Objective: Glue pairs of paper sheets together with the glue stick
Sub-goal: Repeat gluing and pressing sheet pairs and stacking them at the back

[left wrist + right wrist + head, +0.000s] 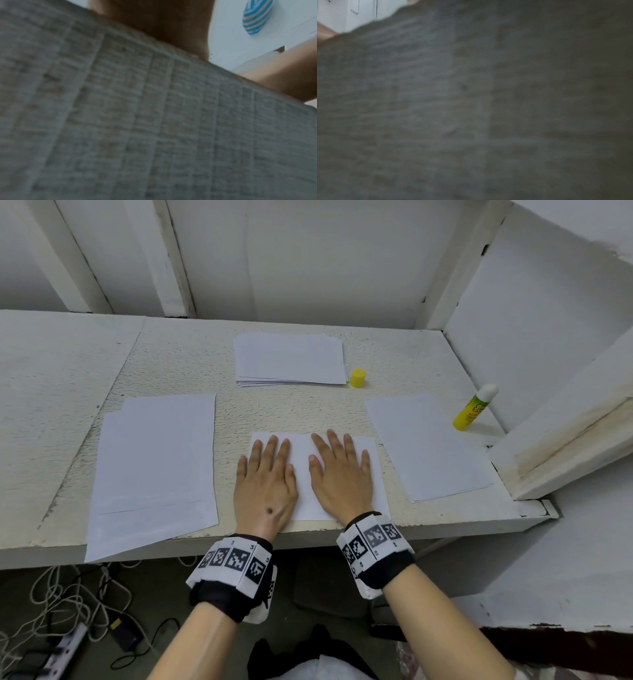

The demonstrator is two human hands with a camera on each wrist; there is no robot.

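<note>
The rough white-painted bench (pixel 394 364) ran wide under both hands, boxed in by white boards behind and to the right of them. To the left of the hands lay the biggest spread, a loose overlapping pile of white paper sheets (pixel 154 467) whose near corner hung past the bench edge. To the right of the right hand lay another white sheet (pixel 428 446), flat and apart from the middle one. Beyond the fingertips sat a neat stack of white paper (pixel 291 359). Under the hands lay the white sheet in the middle (pixel 305 501), close to the near edge. The left hand (pixel 265 484) and the right hand (pixel 342 477) rested palm down on it side by side, fingers straight and slightly spread, grasping nothing. Each wrist wore a black band with black-and-white square markers. Far right of the right hand stood the yellow glue stick (pixel 474 407), uncapped, white tip up, near the side board. Its small yellow cap (pixel 357 378) stood just beside the far stack's right corner. Both wrist views were dim and blurred.
</note>
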